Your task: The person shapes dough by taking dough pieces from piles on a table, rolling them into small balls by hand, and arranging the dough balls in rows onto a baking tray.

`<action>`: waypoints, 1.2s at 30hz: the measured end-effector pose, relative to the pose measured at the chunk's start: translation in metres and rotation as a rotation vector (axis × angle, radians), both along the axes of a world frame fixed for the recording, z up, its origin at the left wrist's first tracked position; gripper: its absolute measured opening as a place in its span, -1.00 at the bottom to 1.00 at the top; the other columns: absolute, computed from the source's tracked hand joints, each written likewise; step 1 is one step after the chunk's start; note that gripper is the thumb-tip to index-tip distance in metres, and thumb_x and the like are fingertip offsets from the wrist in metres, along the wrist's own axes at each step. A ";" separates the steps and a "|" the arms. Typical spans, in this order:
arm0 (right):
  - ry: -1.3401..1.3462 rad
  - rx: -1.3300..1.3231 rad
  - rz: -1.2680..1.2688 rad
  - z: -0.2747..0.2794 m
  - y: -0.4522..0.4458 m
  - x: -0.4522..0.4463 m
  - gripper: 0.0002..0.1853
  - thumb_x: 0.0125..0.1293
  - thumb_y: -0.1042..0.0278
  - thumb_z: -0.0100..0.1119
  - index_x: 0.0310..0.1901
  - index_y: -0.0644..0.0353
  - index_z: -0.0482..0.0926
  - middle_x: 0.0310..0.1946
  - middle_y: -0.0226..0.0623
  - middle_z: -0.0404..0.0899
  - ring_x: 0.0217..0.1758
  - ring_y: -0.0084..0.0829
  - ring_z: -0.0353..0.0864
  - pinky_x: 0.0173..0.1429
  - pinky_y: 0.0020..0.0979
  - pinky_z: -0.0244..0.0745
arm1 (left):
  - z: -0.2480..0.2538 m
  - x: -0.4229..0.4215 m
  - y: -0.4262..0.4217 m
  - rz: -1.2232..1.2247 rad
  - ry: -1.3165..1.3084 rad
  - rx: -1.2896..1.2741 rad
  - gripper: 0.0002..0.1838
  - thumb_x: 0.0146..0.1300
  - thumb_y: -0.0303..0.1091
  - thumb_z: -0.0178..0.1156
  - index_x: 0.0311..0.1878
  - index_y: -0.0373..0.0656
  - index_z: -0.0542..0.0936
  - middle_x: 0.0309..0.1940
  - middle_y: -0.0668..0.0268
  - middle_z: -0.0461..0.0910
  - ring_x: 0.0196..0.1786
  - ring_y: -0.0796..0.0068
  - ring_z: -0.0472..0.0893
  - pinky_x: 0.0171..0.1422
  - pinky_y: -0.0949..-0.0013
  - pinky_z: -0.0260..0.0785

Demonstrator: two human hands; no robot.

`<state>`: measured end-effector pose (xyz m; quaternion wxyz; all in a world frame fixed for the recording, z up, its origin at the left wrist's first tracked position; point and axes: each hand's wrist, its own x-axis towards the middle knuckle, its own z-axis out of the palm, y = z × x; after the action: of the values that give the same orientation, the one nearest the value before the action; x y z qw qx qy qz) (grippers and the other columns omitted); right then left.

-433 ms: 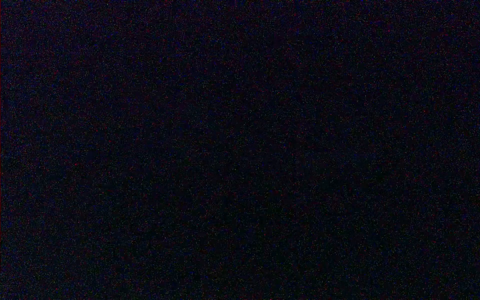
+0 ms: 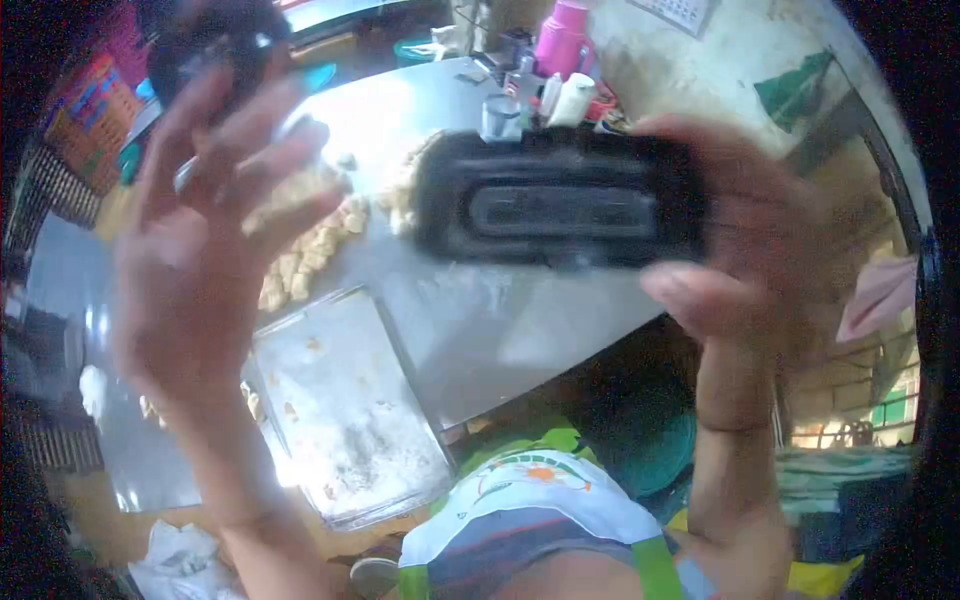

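Observation:
My right hand (image 2: 745, 235), blurred, is closed on the right end of a black oblong case (image 2: 570, 200) with a recessed rounded panel. It holds the case in front of the camera, over the table. My left hand (image 2: 215, 195) is raised at the left with its fingers spread, also smeared by motion. A dark rounded shape (image 2: 205, 45) shows behind its fingertips; I cannot make out what it is. Beyond and below the left hand, pale dough-like lumps (image 2: 290, 270) lie on the metal table (image 2: 510, 335). A worn, stained baking tray (image 2: 350, 410) rests nearer my body.
At the table's far end stand a pink jug (image 2: 565, 40), a clear cup (image 2: 500, 115) and a white container (image 2: 573, 100). A white apron (image 2: 545, 490) with green trim covers my front. A pink cloth (image 2: 880, 295) hangs at the right.
Earlier the whole view was black. Now the table, both hands and the black case are visible.

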<state>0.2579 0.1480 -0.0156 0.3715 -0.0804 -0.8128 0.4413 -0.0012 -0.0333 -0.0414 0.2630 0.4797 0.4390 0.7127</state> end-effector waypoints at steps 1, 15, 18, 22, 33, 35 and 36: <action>-0.073 0.019 -0.068 -0.026 0.014 0.012 -0.39 -0.05 0.55 0.30 0.16 0.36 0.50 -0.05 -0.20 0.61 0.04 -0.38 0.62 0.22 -0.36 0.49 | -0.024 0.004 -0.012 0.019 -0.084 -0.010 -0.05 0.16 -0.13 0.30 0.52 -0.29 0.06 0.42 -0.11 0.25 0.39 -0.09 0.37 0.33 -0.13 0.38; -0.325 -0.322 -1.085 -0.397 0.322 0.227 -0.45 0.14 0.14 0.49 0.04 0.38 0.58 -0.16 -0.23 0.68 -0.12 -0.42 0.62 0.00 -0.36 0.49 | -0.265 0.101 -0.017 0.334 -0.614 -0.623 -0.51 0.35 -0.36 0.16 0.33 -0.17 0.38 0.13 0.16 0.54 0.16 0.22 0.57 0.11 0.15 0.53; -0.292 -0.352 -1.077 -0.421 0.368 0.240 -0.45 0.13 0.14 0.50 0.04 0.37 0.58 -0.18 -0.24 0.68 -0.13 -0.40 0.63 0.00 -0.35 0.49 | -0.262 0.120 0.012 0.278 -0.600 -0.662 -0.53 0.34 -0.40 0.16 0.31 -0.18 0.40 0.10 0.14 0.56 0.10 0.25 0.60 0.05 0.20 0.58; -0.400 -0.334 -1.076 -0.450 0.416 0.256 -0.46 0.13 0.16 0.49 0.04 0.37 0.57 -0.18 -0.18 0.69 -0.11 -0.32 0.65 0.04 -0.32 0.48 | -0.256 0.132 0.060 0.310 -0.582 -0.799 -0.53 0.31 -0.44 0.19 0.28 -0.20 0.42 0.09 0.13 0.56 0.08 0.28 0.60 0.04 0.25 0.57; -0.609 0.146 -0.688 -0.428 0.396 0.119 -0.52 0.21 0.21 0.32 0.09 0.33 0.54 0.02 0.10 0.58 0.12 0.05 0.54 0.22 -0.08 0.43 | -0.274 0.135 0.070 0.424 -0.618 -0.791 -0.57 0.33 -0.42 0.18 0.26 -0.15 0.43 0.11 0.13 0.54 0.11 0.24 0.57 0.07 0.19 0.53; -0.705 0.104 -0.671 -0.426 0.406 0.075 -0.48 0.29 0.16 0.26 0.20 0.31 0.49 0.12 0.06 0.53 0.25 0.04 0.46 0.32 -0.13 0.36 | -0.274 0.133 0.075 0.446 -0.641 -0.788 -0.58 0.33 -0.42 0.17 0.25 -0.15 0.43 0.10 0.14 0.55 0.11 0.24 0.58 0.07 0.20 0.54; -0.704 0.102 -0.669 -0.430 0.415 0.058 -0.48 0.29 0.16 0.26 0.20 0.31 0.49 0.12 0.06 0.53 0.25 0.04 0.46 0.32 -0.13 0.36 | -0.271 0.133 0.075 0.449 -0.640 -0.788 -0.58 0.33 -0.42 0.17 0.25 -0.15 0.43 0.10 0.14 0.55 0.11 0.24 0.58 0.07 0.20 0.54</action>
<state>0.3162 0.5632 -0.4461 0.1990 -0.4632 -0.8393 0.2034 0.1316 0.0417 -0.3123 0.3845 -0.0006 0.6622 0.6432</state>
